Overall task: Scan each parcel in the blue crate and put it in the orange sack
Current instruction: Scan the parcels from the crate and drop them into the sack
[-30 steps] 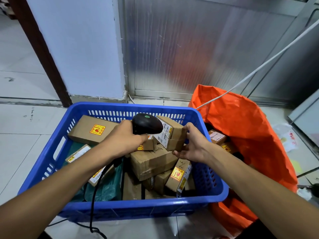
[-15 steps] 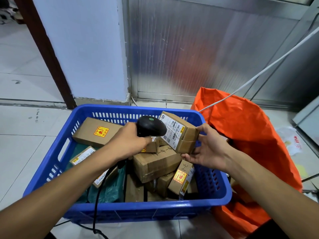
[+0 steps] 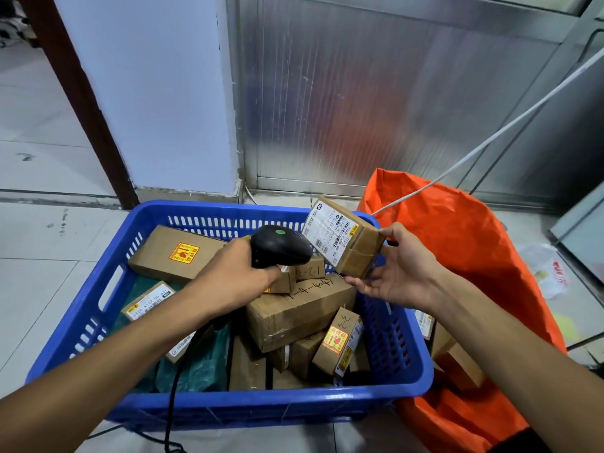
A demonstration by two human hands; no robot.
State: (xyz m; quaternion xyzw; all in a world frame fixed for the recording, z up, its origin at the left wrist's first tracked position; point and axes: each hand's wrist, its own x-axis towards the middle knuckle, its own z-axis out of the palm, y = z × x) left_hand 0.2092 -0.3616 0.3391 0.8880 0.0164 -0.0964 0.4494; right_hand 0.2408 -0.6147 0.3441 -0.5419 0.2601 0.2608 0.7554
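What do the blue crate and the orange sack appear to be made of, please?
The blue crate looks like moulded rigid plastic, glossy, with slotted walls. The orange sack looks like thin plastic or woven sheeting, creased and slightly shiny; which one cannot be told.

A white pillar point(image 3: 157, 93) stands beside a ribbed metal wall panel point(image 3: 376, 103), with a brown door frame point(image 3: 81, 99) at left. A white cable point(image 3: 490, 138) crosses the panel diagonally. Pale tiled floor point(image 3: 42, 243) surrounds them.

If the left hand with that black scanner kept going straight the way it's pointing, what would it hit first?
Most likely the white label on the small parcel that the right hand holds up: the scanner in the left hand aims right at it, though the gap between them is hard to judge.
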